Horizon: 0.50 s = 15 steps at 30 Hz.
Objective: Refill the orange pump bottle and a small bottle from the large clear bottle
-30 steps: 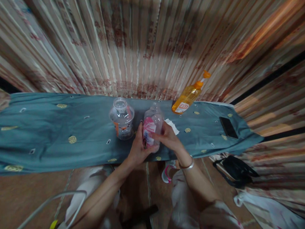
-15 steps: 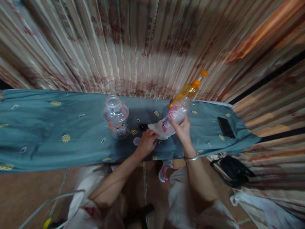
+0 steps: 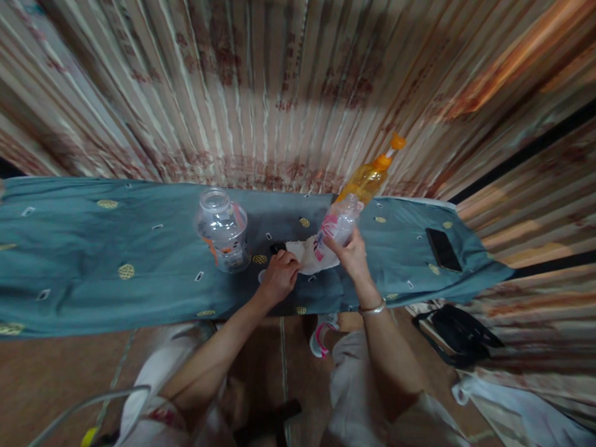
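My right hand grips a clear plastic bottle with a pink label, lifted and tilted over the blue-green cloth. Just under the bottle lies a crumpled white paper. My left hand rests on the cloth beside that paper, fingers curled near a small dark cap; whether it holds anything I cannot tell. A wide clear jar with an orange label stands open to the left of my left hand.
An orange bottle with a pump top stands behind the held bottle. A black phone lies on the cloth's right end. A black bag sits on the floor at right. Striped curtains hang behind.
My right hand lifted the pink-labelled bottle off the cloth and tilted it to the right. My left hand let go of it and dropped to the cloth by the white paper.
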### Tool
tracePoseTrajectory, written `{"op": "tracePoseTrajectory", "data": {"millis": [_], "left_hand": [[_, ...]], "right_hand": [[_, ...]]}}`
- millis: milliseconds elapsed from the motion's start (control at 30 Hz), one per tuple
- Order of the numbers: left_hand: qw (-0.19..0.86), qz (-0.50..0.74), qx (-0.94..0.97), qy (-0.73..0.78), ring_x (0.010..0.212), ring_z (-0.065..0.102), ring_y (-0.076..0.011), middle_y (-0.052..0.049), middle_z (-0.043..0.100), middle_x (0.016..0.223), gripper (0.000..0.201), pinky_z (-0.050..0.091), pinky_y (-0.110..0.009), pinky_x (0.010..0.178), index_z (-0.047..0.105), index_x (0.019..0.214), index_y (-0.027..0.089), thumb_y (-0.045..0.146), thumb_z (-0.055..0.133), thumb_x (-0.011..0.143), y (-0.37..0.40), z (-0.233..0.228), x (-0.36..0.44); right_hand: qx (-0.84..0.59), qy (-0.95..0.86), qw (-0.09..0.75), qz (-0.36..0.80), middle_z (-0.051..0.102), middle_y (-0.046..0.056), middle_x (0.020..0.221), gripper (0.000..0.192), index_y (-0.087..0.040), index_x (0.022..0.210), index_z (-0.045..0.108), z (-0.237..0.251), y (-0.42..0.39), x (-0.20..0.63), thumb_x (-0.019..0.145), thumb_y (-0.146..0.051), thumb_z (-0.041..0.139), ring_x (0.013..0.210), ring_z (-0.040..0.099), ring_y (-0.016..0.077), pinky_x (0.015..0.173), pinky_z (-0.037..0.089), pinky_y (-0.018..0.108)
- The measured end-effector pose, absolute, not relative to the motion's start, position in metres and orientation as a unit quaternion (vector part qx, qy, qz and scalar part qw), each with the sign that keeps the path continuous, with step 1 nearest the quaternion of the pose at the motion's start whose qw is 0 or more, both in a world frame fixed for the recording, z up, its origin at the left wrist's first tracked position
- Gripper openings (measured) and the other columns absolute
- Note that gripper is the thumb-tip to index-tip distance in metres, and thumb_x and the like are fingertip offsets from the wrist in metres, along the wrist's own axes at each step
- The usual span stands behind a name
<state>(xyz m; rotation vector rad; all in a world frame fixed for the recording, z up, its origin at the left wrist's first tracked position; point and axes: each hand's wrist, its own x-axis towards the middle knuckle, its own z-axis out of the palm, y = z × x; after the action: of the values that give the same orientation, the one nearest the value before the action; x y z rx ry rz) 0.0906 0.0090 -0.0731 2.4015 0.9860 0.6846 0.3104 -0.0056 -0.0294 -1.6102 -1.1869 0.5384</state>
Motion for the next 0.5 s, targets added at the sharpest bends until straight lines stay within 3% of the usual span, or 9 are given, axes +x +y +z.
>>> {"op": "tracePoseTrajectory", "data": {"millis": [100, 233, 500], "left_hand": [[0.23, 0.248, 0.872, 0.353, 0.108, 0.06, -0.0305, -0.012, 0.069, 0.105, 0.026, 0.055, -0.052, 0.099, 0.079, 0.101, 0.021, 0.009, 0.058, 0.092, 0.0, -0.074, 0.08], [0.235, 0.256, 0.873, 0.341, 0.13, 0.057, -0.0318, -0.016, 0.063, 0.139, 0.044, 0.051, -0.056, 0.11, 0.068, 0.135, 0.021, 0.009, 0.054, 0.095, -0.013, -0.075, 0.075], [0.252, 0.247, 0.884, 0.307, 0.137, 0.059, -0.0318, -0.016, 0.068, 0.14, 0.042, 0.049, -0.057, 0.114, 0.069, 0.132, 0.02, 0.007, 0.055, 0.094, -0.021, -0.075, 0.087]], "right_hand": [[-0.668, -0.493, 0.501, 0.245, 0.076, 0.015, 0.124, 0.082, -0.017, 0.14, 0.058, -0.032, -0.006, 0.309, 0.073, -0.056, 0.084, 0.112, 0.073, 0.0335, 0.102, 0.059, 0.051], [-0.653, -0.499, 0.514, 0.246, 0.077, 0.012, 0.123, 0.081, -0.02, 0.14, 0.058, -0.032, -0.007, 0.304, 0.073, -0.055, 0.085, 0.108, 0.074, 0.0316, 0.101, 0.059, 0.05], [-0.659, -0.516, 0.5, 0.221, 0.076, 0.013, 0.126, 0.078, -0.022, 0.142, 0.056, -0.031, -0.01, 0.303, 0.076, -0.052, 0.084, 0.112, 0.072, 0.0322, 0.104, 0.057, 0.05]]}}
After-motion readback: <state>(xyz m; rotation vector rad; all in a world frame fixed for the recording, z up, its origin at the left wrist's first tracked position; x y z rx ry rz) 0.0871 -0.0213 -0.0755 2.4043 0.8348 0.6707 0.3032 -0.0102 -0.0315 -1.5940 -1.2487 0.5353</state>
